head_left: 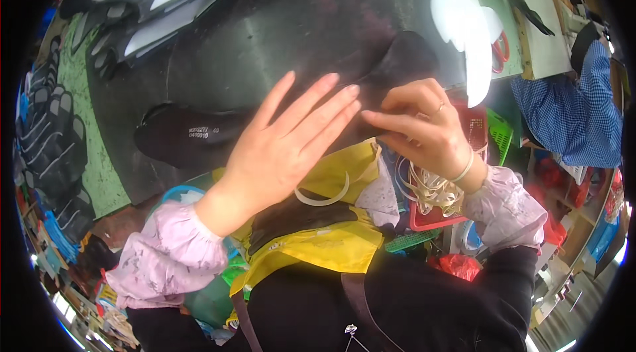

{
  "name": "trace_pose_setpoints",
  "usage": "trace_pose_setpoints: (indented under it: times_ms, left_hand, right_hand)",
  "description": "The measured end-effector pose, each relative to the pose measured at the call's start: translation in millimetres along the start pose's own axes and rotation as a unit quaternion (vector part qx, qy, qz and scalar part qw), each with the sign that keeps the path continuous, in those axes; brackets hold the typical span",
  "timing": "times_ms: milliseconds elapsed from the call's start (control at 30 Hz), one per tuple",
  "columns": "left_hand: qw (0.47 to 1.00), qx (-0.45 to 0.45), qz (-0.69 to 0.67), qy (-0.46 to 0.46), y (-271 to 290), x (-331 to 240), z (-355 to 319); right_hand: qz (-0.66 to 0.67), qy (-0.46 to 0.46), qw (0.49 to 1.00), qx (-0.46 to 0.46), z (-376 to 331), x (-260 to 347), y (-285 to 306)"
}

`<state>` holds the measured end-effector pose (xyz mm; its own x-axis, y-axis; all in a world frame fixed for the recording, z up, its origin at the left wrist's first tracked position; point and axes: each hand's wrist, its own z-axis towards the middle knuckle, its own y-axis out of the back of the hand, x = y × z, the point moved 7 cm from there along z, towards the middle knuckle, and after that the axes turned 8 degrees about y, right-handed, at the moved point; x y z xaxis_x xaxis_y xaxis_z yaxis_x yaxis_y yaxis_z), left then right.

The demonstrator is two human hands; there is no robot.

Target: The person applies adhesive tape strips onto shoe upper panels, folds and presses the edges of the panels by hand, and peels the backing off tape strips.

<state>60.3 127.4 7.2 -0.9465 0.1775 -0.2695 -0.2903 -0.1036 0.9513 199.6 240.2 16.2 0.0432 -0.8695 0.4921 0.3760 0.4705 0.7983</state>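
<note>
My left hand (285,143) lies flat with fingers spread on a black shoe-shaped piece (192,136) at the near edge of a dark work mat (278,27). My right hand (421,126) is beside it, fingertips pinched together on the same black material near its raised dark end (407,54). A pale rubber band (324,198) hangs below my left wrist over a yellow apron (331,246). More pale rubber bands (430,189) hang under my right wrist.
Rows of black cut pieces (53,133) lie on the green surface at left. White shaped pieces (464,20) and red-handled scissors (501,50) sit at upper right. A red basket (434,216) and green basket (500,130) stand right. Another person in blue checked clothing (583,107) is far right.
</note>
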Motion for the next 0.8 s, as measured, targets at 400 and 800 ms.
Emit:
trace_pose_setpoints:
  times_ms: [400, 800]
  left_hand:
    - [0.995, -0.018, -0.096, -0.036, 21, 4, 6]
    - [0.978, -0.195, -0.008, 0.076, 142, 144, 69]
  right_hand:
    - [-0.062, 0.026, 0.998, 0.014, 8, -9, 0]
    - [-0.267, -0.064, 0.851, -0.448, -49, -153, 228]
